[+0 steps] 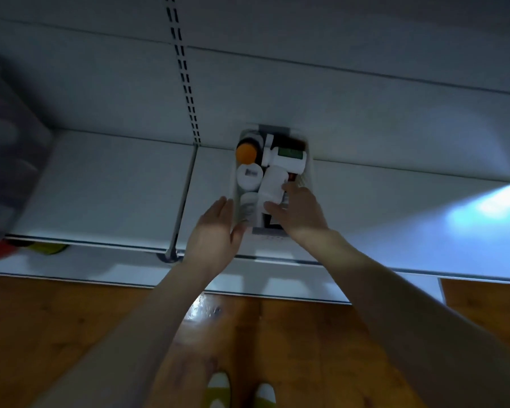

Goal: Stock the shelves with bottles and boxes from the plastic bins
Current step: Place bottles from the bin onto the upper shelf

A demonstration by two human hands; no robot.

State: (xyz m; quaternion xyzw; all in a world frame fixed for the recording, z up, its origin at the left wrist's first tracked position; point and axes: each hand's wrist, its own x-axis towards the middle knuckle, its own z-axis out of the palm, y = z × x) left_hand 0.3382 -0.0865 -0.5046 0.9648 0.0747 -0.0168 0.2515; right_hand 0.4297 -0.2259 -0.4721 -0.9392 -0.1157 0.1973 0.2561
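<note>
- Barely begun: full white plastic bin (235, 184) on white metal shelf (115, 184).
- Left hand (215, 228) flat, open, at bin's 8 o'clock.
- Right hand (299, 214) gripping white cylindrical bottle (273, 182).

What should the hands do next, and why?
Probably lift the white plastic bottle straight up out of the clear plastic bin. The right hand pinches it between thumb and fingers, the left hand lies flat against the bin's side, and the white shelf beside it shows bare space.
</note>
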